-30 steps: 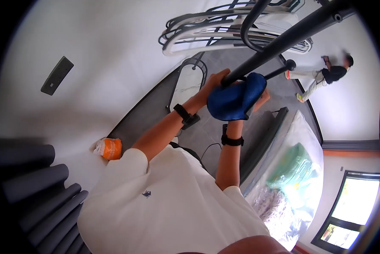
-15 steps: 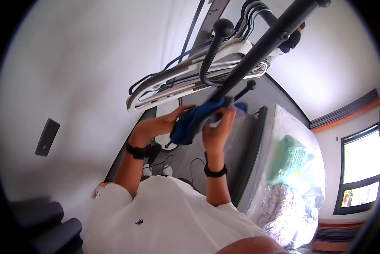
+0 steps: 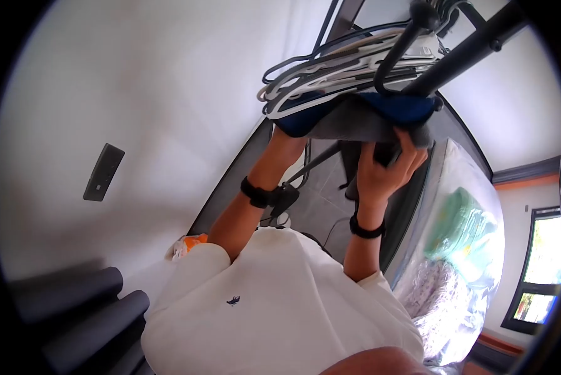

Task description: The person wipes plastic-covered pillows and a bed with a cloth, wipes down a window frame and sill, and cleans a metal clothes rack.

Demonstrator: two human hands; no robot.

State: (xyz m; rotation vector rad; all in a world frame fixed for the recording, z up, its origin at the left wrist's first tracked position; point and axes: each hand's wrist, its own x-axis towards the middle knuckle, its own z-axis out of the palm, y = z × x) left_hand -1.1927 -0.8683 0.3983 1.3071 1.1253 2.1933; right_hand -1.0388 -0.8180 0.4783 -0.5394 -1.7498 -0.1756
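Observation:
A blue-and-grey cloth piece (image 3: 349, 119) is spread out below the hangers, beside the dark pole (image 3: 468, 53); its exact kind does not show. My right hand (image 3: 387, 172) pinches its lower edge on the right, fingers bent up against the grey side. At the left end, my left hand (image 3: 288, 142) reaches up behind the cloth, which hides its fingers. Several white and dark hangers (image 3: 330, 75) hang close above, partly overlapping the cloth. A black hook with a ball end (image 3: 396, 53) sticks out from the pole in front of them.
To the right lies a plastic-wrapped mattress (image 3: 446, 169) carrying a green bundle (image 3: 458, 225) and patterned fabric (image 3: 433, 287). A wall switch plate (image 3: 104, 172) is on the left. Dark rolled cushions (image 3: 74, 294) sit lower left, and a window (image 3: 540, 269) is far right.
The cloth was bunched between both hands and is now spread wider, higher against the hangers. Both hands have risen, and the left one has passed behind the cloth. The view has shifted.

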